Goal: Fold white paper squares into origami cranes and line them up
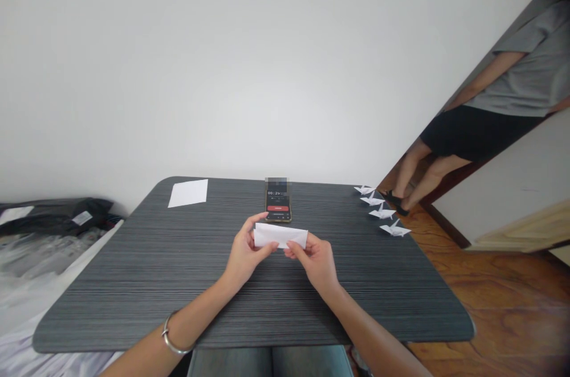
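A folded strip of white paper [281,235] is held just above the dark grey table [178,270], near its middle. My left hand [246,253] pinches the strip's left end, thumb on top. My right hand [314,259] pinches its lower right edge between thumb and fingers. A silver bracelet is on my left wrist. Just beyond the paper a phone [278,206] lies flat with a timer on its screen.
A blank white sheet [189,193] lies at the table's far left. Several white paper cranes [382,212] stand in a row along the far right edge. Another person's legs [418,172] show in the doorway at right. A bed with dark bags [53,216] is at left.
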